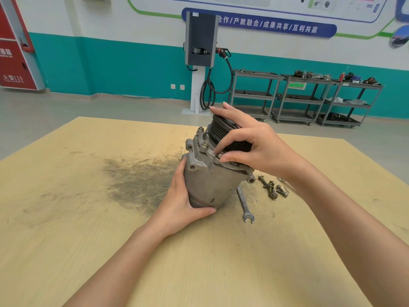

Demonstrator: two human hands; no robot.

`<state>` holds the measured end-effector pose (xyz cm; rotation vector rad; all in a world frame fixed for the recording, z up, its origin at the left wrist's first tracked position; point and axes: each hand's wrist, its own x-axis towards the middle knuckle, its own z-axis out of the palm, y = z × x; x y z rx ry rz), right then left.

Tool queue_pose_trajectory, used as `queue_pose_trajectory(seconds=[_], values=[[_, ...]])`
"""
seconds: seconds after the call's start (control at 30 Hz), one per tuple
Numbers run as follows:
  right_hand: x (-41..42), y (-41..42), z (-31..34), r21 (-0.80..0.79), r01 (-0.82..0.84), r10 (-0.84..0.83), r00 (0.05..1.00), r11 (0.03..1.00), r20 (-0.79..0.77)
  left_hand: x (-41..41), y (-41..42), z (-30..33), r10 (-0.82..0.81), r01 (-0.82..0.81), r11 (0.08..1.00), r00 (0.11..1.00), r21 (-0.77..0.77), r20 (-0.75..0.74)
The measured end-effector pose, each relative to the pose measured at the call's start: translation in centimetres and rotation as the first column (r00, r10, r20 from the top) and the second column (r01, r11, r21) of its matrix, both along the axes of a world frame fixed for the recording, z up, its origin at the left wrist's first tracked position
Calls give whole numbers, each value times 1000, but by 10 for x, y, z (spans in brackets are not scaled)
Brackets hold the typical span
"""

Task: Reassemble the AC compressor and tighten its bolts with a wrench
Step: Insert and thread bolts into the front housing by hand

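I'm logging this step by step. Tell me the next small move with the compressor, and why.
Probably keep turning the bolt by the right hand's fingertips until it seats. The thumb and a finger pinch it at the flange, the left hand steadies the compressor body, and the wrench lies untouched on the table beside the loose bolts, so wrench tightening looks premature.

A pale wooden table (66, 218) with a dark smudged patch (141, 180) fills the foreground. Beyond it lies a grey floor (88, 107). The back wall (132, 63) is teal below and white above, with a blue banner (259, 22) bearing white characters. A grey charging unit (200, 38) stands on a white post, its black cable (212, 85) looped. Three grey shelf carts (305, 98) line the wall at right; a red cabinet (15, 52) stands at left
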<state>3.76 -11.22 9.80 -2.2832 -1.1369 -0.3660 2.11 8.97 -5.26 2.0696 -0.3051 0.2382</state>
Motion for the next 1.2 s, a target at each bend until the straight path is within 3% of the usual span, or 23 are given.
queue_pose_trajectory(seconds=[0.23,0.43,0.63,0.83,1.07,1.2], values=[[-5,11,-8,55,140,-146,982,989,121,0,0,0,-3,3,1000,1000,0,-1],[-2,-1,1,-37,3,-2,1000,999,22,1,1,-1,-10,10,1000,1000,-8,-2],[-5,12,-8,61,165,-171,979,984,108,1,1,-2,-6,6,1000,1000,-8,8],[-3,0,0,-19,9,-8,1000,1000,13,1,1,-2,-12,12,1000,1000,-7,16],[-6,12,-9,83,149,-154,986,985,67,0,0,-2,-14,15,1000,1000,-5,21],[-5,4,-2,36,42,-42,999,998,-2,0,1,-1,-19,19,1000,1000,-9,14]])
